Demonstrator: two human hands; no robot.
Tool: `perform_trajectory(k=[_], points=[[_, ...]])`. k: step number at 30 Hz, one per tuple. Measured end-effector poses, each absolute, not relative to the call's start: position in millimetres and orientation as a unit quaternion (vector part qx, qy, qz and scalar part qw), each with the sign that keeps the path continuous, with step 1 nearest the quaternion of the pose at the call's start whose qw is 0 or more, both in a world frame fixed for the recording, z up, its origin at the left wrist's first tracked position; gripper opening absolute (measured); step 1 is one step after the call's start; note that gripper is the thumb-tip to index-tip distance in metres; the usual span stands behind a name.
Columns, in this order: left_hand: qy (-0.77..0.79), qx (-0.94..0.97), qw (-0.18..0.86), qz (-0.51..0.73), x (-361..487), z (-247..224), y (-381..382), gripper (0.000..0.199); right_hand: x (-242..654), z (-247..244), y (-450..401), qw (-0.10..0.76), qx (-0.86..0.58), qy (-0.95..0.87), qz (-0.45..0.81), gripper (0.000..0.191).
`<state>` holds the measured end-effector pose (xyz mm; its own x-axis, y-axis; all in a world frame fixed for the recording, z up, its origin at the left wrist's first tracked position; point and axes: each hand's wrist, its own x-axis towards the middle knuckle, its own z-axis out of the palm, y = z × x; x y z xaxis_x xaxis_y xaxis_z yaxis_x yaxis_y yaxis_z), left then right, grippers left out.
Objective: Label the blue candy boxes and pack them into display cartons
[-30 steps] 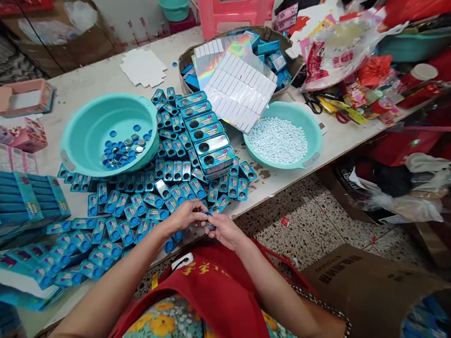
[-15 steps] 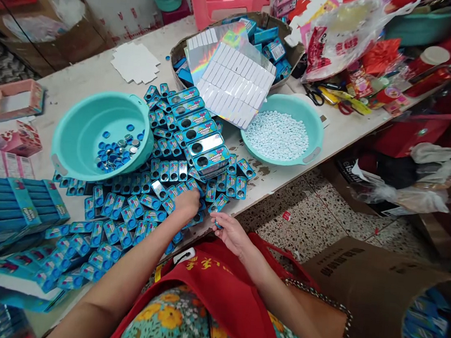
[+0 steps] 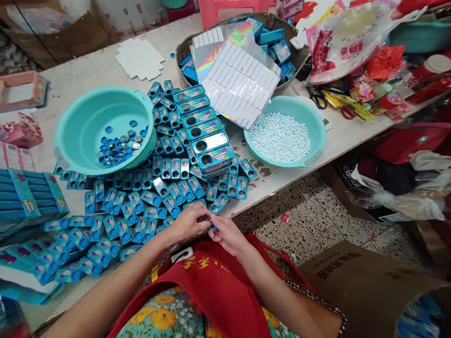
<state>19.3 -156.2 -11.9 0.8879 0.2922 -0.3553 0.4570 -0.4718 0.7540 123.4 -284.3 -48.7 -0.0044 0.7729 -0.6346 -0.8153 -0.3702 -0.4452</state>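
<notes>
My right hand (image 3: 228, 235) pinches a small blue piece (image 3: 213, 225) between thumb and fingers, just off the table's front edge. Its exact kind is too small to make out. My left hand (image 3: 190, 221) is beside it, fingers curled and fingertips close to the right hand's. What the left fingers hold, if anything, is hidden. Behind my hands many small blue tins (image 3: 155, 213) with round holes or lids lie over the table, and a row of larger blue display boxes (image 3: 213, 157) rests among them. A turquoise basin (image 3: 85, 107) to the left contains round blue and silver caps (image 3: 113, 152).
A second turquoise basin (image 3: 318, 125) has white tablets (image 3: 280, 137) in it. Sticker sheets (image 3: 242, 84) lie across a carton of blue boxes (image 3: 276, 40). Stacked blue packs (image 3: 12, 199) stand at left; scissors (image 3: 319, 99) and bags lie at back right. A cardboard box (image 3: 341, 282) stands at lower right.
My left hand has drawn back from the tins toward me and met my right hand. The right hand stays nearly in place, still pinching the small blue piece. The view has shifted slightly.
</notes>
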Motion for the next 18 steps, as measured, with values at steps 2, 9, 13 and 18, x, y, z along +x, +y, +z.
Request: perform_trajectory(k=[2, 9, 13, 18], points=[[0.257, 0.85, 0.452, -0.083, 10.4, -16.1, -165.8, 0.018, 115.1, -48.7, -284.5, 0.526, -0.445, -0.008, 0.725, 0.041], [0.42, 0.836, 0.293, -0.195, 6.3, -28.4, -152.4, 0.023, 107.8, -52.4, -301.6, 0.539, -0.444, 0.072, 0.712, 0.04], [0.413, 0.832, 0.209, -0.305, 29.8, -32.3, -148.4, 0.034, 119.1, -58.2, -308.3, 0.566, -0.486, 0.083, 0.661, 0.045], [0.41, 0.836, 0.177, -0.319, 41.7, -33.3, -151.2, 0.033, 134.2, -67.0, -297.1, 0.583, -0.61, 0.045, 0.535, 0.044]])
